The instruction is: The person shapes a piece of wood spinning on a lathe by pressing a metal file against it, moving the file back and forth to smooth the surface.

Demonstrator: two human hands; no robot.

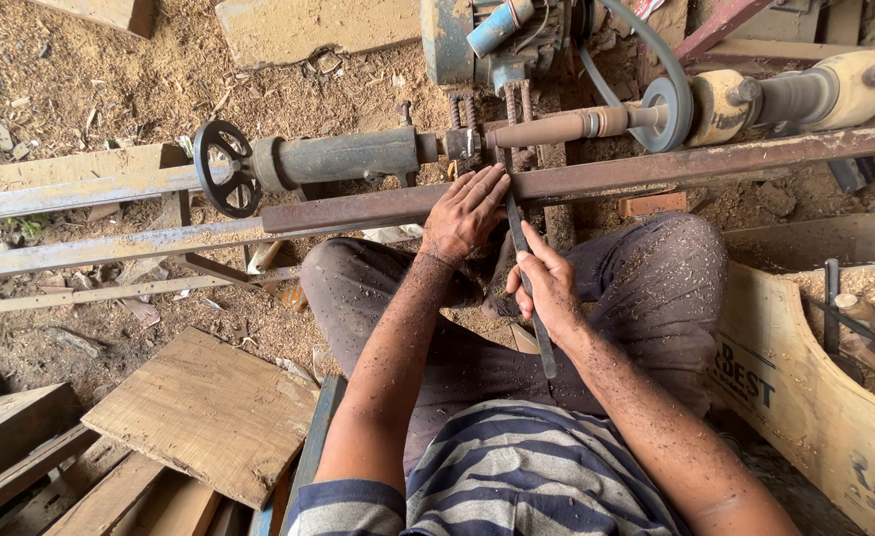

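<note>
We grip the stiff, slim steel chisel (529,283) mid-shaft in our closed right hand (548,288), left hand (465,213) pressing its blade end flat onto the rusty rail (755,157).

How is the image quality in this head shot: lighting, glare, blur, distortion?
Head view: even, soft daylight with no glare or hard shadows; left hand, right hand and the chisel are sharp; the wooden workpiece on the lathe looks slightly smeared; the rusty rail bows a little, suggesting wide-angle distortion.
</note>
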